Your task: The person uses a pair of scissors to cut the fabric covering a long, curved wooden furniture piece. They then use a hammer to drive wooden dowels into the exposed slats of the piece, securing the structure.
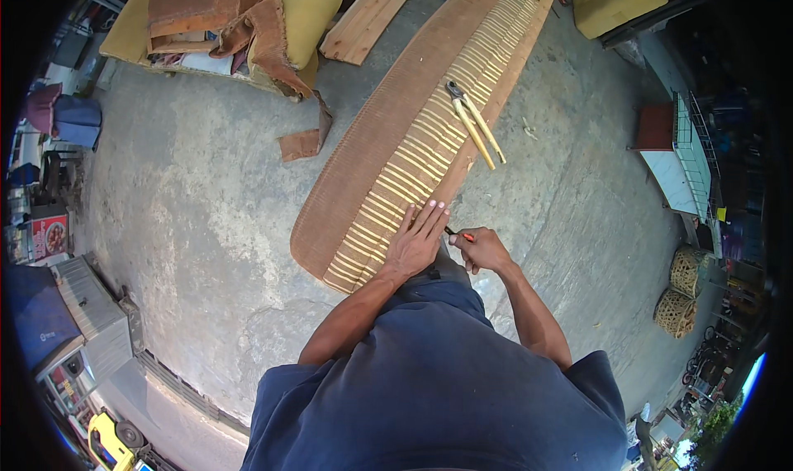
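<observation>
A long brown ribbed fabric-covered panel point(363, 173) with a band of pale yellow strips runs from in front of me to the far right. My left hand point(419, 238) lies flat on its near right edge, fingers stretched out and slightly apart. Just right of it, my right hand point(486, 249) is closed round a small tool with a red and black handle point(468, 237); its working end is hidden near the panel's edge. Farther up the panel rests a long-handled cutter point(473, 124) with cream handles and a dark head, untouched by either hand.
Yellow foam pieces point(310, 12), a brown box-like frame point(202, 12) and torn brown fabric point(301, 143) lie at the far left. Beside them is a wooden board point(368, 25). A yellow cushion point(615, 7) stands far right; woven baskets point(677, 312) sit at the right.
</observation>
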`<state>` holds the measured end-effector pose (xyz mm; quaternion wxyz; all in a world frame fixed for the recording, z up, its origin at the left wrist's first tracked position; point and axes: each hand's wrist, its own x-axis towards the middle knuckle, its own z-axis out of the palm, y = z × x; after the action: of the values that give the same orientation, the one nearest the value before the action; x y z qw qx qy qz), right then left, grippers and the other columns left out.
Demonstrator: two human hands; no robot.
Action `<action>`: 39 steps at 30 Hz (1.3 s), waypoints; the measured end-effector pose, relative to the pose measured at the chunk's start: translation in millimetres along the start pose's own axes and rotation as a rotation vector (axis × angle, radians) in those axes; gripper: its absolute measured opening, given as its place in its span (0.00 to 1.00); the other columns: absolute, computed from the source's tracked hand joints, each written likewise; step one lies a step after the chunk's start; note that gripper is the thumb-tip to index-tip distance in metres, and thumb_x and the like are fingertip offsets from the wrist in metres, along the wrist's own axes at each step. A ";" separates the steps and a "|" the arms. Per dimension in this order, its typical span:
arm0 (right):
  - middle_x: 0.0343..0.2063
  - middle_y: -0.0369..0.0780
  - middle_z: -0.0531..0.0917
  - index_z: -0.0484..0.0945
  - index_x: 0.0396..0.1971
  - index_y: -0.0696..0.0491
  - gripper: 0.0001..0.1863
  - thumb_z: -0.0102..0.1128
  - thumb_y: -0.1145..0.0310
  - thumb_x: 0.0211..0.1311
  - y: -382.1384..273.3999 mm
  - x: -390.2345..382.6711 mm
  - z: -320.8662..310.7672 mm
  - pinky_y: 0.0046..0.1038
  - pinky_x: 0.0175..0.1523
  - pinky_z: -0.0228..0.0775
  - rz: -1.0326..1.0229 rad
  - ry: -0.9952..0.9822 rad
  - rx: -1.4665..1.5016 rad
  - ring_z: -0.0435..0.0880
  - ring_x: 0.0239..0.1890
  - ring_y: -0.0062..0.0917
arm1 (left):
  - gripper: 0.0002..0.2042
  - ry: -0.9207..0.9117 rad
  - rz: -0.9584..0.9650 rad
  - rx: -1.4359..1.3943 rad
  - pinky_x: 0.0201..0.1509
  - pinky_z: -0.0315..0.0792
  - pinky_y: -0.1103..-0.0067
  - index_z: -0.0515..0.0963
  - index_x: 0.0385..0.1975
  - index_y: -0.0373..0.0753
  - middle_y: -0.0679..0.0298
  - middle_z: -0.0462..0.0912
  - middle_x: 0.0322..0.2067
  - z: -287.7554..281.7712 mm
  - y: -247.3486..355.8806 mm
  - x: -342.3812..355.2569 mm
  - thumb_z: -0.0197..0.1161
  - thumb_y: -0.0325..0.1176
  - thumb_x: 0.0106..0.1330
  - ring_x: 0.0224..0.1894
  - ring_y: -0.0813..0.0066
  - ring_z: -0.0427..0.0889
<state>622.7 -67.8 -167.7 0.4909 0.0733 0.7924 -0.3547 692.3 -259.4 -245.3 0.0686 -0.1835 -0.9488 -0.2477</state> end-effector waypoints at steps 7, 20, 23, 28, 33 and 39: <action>0.18 0.39 0.82 0.83 0.37 0.58 0.17 0.62 0.58 0.74 23.7 12.7 8.6 0.26 0.16 0.74 -0.019 -0.150 0.423 0.84 0.15 0.26 | 0.24 0.108 0.146 -0.106 0.77 0.64 0.62 0.79 0.61 0.35 0.57 0.81 0.62 -5.5 -2.2 -2.7 0.66 0.31 0.63 0.70 0.60 0.74; 0.20 0.38 0.82 0.81 0.54 0.61 0.22 0.68 0.61 0.68 1.6 30.9 -10.2 0.24 0.11 0.61 -0.064 -0.139 0.452 0.79 0.12 0.22 | 0.23 0.112 0.011 -0.090 0.79 0.62 0.63 0.78 0.61 0.32 0.54 0.78 0.64 -0.8 0.1 -3.6 0.65 0.30 0.65 0.72 0.59 0.71; 0.40 0.47 0.86 0.70 0.67 0.60 0.29 0.60 0.57 0.75 29.3 33.9 -4.0 0.31 0.34 0.83 -0.177 -0.073 0.828 0.89 0.34 0.33 | 0.25 0.083 0.010 -0.055 0.80 0.60 0.64 0.77 0.62 0.33 0.55 0.77 0.66 2.8 -1.3 -0.2 0.65 0.32 0.64 0.73 0.61 0.70; 0.66 0.54 0.71 0.61 0.72 0.59 0.39 0.43 0.39 0.80 144.3 12.3 -15.2 0.51 0.69 0.72 -0.173 0.399 1.261 0.74 0.68 0.43 | 0.23 0.082 0.004 -0.015 0.79 0.63 0.64 0.78 0.61 0.33 0.55 0.78 0.64 7.0 -1.0 0.0 0.65 0.30 0.65 0.71 0.63 0.72; 0.70 0.50 0.70 0.61 0.74 0.50 0.41 0.40 0.33 0.77 222.9 5.3 -20.0 0.55 0.69 0.71 0.156 0.933 1.561 0.74 0.69 0.42 | 0.24 0.105 0.010 -0.017 0.80 0.61 0.64 0.78 0.62 0.33 0.55 0.78 0.64 12.8 -1.3 0.2 0.64 0.31 0.66 0.71 0.62 0.72; 0.66 0.52 0.74 0.59 0.74 0.48 0.38 0.37 0.35 0.79 78.3 37.3 26.3 0.57 0.61 0.77 -0.011 0.391 1.236 0.79 0.64 0.44 | 0.25 0.065 -0.030 -0.010 0.79 0.61 0.63 0.77 0.64 0.33 0.53 0.79 0.64 7.9 -1.5 -1.0 0.63 0.33 0.67 0.72 0.61 0.72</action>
<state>659.2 -35.4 -244.0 0.2030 0.4016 0.5172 -0.7280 692.3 -257.0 -253.0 0.0945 -0.1613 -0.9476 -0.2591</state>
